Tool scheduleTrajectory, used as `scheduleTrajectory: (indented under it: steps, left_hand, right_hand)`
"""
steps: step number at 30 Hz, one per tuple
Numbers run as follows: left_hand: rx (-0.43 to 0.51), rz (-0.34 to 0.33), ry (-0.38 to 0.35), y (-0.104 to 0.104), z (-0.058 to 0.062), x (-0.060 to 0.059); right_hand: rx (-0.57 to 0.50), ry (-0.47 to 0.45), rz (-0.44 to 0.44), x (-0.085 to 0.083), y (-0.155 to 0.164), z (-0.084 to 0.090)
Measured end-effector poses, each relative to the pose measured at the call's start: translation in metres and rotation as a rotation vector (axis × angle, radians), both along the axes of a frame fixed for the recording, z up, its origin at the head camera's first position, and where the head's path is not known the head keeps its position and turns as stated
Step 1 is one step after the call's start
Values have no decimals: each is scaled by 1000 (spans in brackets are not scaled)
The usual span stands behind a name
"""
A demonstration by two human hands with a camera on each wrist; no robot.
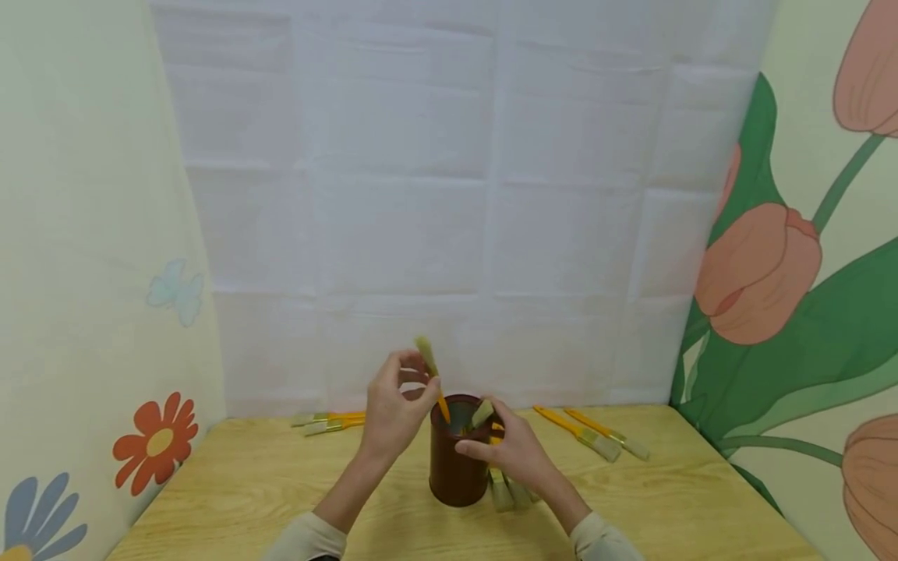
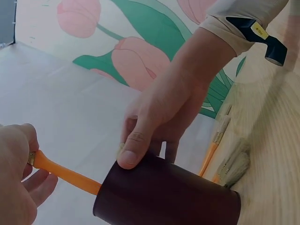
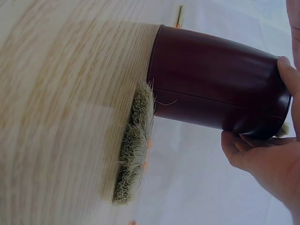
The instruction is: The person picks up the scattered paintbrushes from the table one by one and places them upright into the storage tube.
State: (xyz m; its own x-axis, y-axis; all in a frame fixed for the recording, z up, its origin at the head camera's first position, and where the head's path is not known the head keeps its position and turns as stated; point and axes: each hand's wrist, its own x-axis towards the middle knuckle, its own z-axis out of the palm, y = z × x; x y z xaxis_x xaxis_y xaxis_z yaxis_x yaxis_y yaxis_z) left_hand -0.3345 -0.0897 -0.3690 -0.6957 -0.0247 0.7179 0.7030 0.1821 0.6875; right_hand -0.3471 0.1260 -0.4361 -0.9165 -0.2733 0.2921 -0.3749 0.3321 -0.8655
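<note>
Wooden table [image 1: 281, 499], floral walls; no writing legible. Maroon cup [image 1: 454, 467] at centre, interior hidden. Left hand [image 1: 393, 413] pinched orange-handled brush [image 1: 435, 382] over it; right hand [image 1: 515, 452] gripped rim.

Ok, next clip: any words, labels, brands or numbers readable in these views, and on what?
None can be read.
The dark red cup is plain, and so are the orange-handled brushes.
The yellow tag on the dark clip at the right sleeve bears small marks, too blurred to read.
The wall panels show only flower pictures.
</note>
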Motion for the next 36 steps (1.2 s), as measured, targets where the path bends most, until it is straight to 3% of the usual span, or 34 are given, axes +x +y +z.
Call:
scheduleTrajectory:
  steps: [2,11,20,27,36]
  left_hand:
    - [-11,-22,-3,-1,-9,-9]
    - [-197,-106,-84,2,-20,-8]
    - [-404,-187,-112,3,-29,-12]
    - [-455,-227,-120,4,-33,-14]
    - [-496,-230,-130,7,-35,-14]
  right_hand:
    - [6,-6,-2,0,0,1]
    - [7,2,20,1,-1,3]
    - [-3,16,37,0,0,1]
    - [-32,45,75,0,0,2]
    - [-21,38,55,-1,1,-1]
